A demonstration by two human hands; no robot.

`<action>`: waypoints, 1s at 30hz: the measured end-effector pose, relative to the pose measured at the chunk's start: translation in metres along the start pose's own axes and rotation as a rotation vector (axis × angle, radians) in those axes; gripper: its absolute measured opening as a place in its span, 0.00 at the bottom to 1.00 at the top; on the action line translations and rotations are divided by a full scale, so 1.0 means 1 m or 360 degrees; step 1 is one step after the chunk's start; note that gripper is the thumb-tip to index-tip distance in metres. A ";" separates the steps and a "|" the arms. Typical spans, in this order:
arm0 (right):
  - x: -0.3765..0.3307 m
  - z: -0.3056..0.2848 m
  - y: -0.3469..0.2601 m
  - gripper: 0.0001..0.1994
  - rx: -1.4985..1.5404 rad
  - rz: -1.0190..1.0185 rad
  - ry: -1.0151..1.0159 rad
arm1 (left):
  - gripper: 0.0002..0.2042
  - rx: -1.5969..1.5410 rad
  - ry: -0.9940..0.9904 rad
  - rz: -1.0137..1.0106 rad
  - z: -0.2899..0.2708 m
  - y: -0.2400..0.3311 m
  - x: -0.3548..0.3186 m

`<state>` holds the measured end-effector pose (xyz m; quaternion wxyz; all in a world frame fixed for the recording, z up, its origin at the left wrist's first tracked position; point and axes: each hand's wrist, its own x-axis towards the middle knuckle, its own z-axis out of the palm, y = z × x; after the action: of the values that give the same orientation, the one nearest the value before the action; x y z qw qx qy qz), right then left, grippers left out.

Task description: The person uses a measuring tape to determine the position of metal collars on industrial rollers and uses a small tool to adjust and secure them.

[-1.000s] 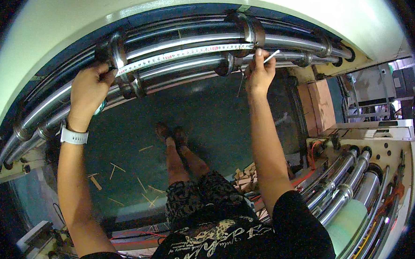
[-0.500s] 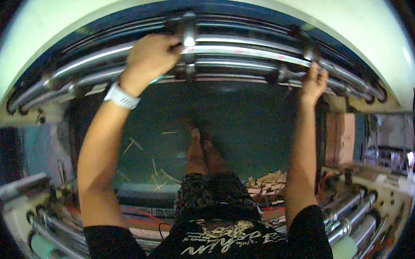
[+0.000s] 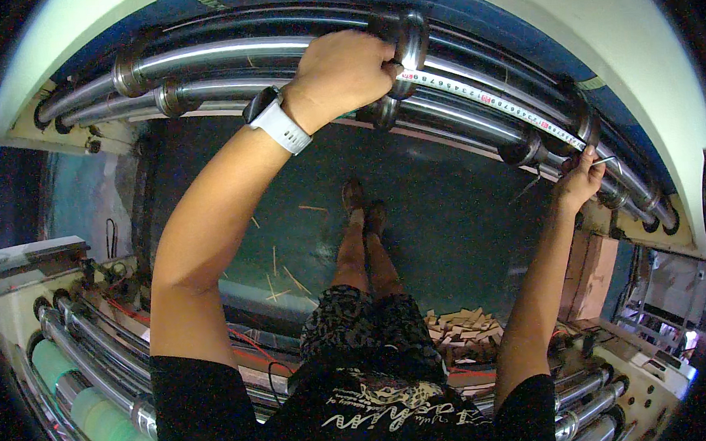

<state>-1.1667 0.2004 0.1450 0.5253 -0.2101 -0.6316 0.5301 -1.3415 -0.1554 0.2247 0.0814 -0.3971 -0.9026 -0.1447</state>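
A white tape measure blade (image 3: 494,101) stretches along the shiny steel shafts (image 3: 225,58), from a dark collar (image 3: 412,40) to another collar (image 3: 586,120) at the right. My left hand (image 3: 345,73), with a watch on its wrist, is closed on the tape's left end beside the first collar. A bit of green shows beneath this hand; whatever else lies in its palm is hidden. My right hand (image 3: 581,183) pinches the tape's other end just below the right collar. A thin bent metal rod (image 3: 605,161), like a hex key, sticks out from its fingers.
More collars (image 3: 168,98) sit along the shafts. A pale machine frame (image 3: 640,54) curves around them. Behind me are more rollers, some green (image 3: 99,409). Thin strips (image 3: 296,279) and a pile of cardboard pieces (image 3: 462,326) lie on the floor. A brown board (image 3: 591,276) stands at right.
The view has turned, so the shafts and both hands appear farther right and more slanted. The tape remains stretched between my hands. The bent rod in my right hand now shows clearly.
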 end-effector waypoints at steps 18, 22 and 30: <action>0.005 -0.008 0.004 0.10 0.0027 0.0044 -0.0057 | 0.13 0.0015 -0.0042 -0.0050 -0.002 0.002 0.003; 0.008 -0.013 0.008 0.10 -0.0027 0.0093 -0.0070 | 0.12 0.0020 -0.0042 -0.0070 -0.003 0.004 0.003; 0.003 -0.008 0.004 0.10 -0.0020 0.0066 -0.0075 | 0.12 0.0015 -0.0060 -0.0106 -0.004 0.003 0.001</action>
<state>-1.1618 0.2077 0.1416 0.4978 -0.2138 -0.6427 0.5417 -1.3396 -0.1546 0.2297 0.0615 -0.3693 -0.9173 -0.1355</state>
